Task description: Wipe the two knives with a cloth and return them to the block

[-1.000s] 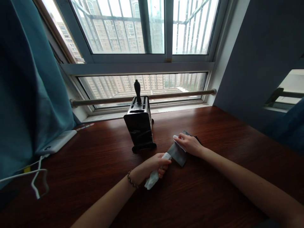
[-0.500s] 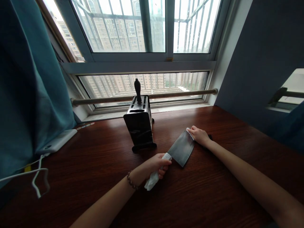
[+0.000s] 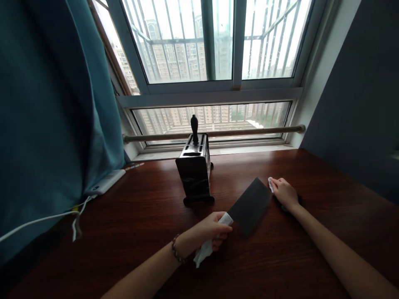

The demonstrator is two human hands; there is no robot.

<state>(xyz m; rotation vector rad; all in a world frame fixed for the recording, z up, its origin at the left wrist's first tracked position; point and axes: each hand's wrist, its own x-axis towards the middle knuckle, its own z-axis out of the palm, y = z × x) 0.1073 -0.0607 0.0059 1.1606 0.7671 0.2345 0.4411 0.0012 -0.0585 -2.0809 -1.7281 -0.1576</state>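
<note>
A wide cleaver blade (image 3: 250, 205) lies flat on the dark wooden table (image 3: 131, 224). My left hand (image 3: 213, 229) is closed on a white tissue (image 3: 206, 248) and touches the blade's near corner. My right hand (image 3: 283, 192) rests closed at the blade's far end with a bit of white tissue (image 3: 270, 183) in its fingers. It covers the black handle (image 3: 293, 203), of which only a small part shows. A black knife block (image 3: 195, 170) with one dark handle sticking up stands behind the cleaver.
A teal curtain (image 3: 46, 104) hangs at the left. Below it lie a white flat device (image 3: 104, 183) and a white cable (image 3: 46, 218). A window with a rail (image 3: 215, 133) runs along the table's far edge. A dark wall (image 3: 358, 91) stands at the right.
My right hand has slid from the middle of the blade to its handle end, uncovering the blade. The view shifted, so everything sits further right. My left hand has kept its grip.
</note>
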